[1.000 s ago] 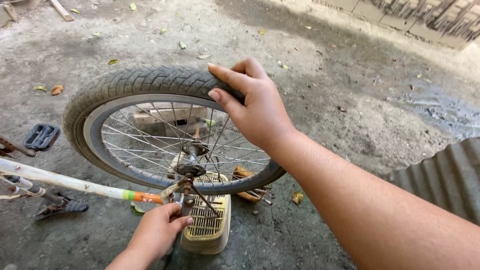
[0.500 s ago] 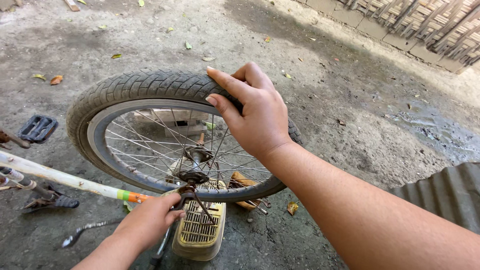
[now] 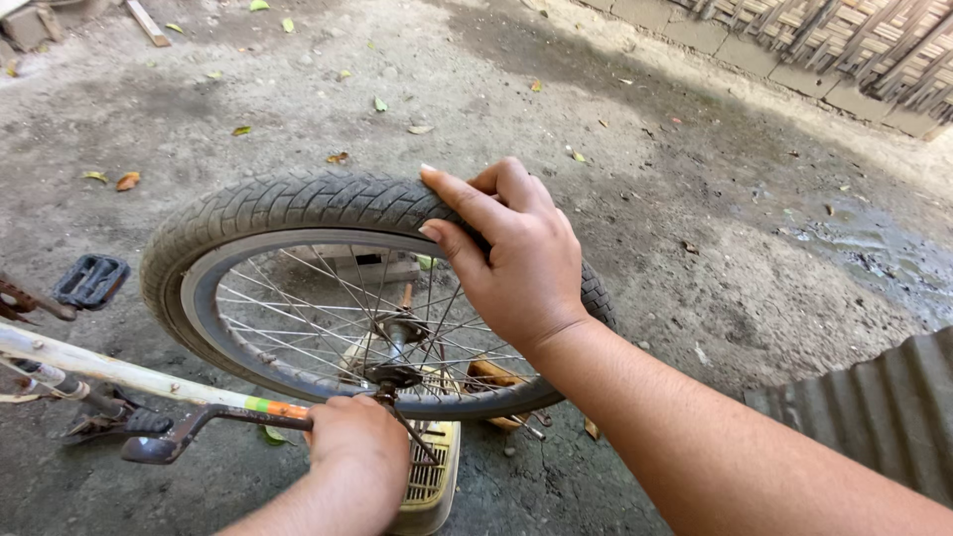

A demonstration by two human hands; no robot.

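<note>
An outdoor yard: rough concrete ground (image 3: pixel 695 248), fallen leaves (image 3: pixel 127 181), woven fence (image 3: pixel 854 40).

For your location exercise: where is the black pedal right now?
In the head view, the black pedal sits at far left, above the white frame tube, left of the tyre.

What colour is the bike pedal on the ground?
The pedal is dark blue-black with a grid pattern, seen in the head view.
</note>
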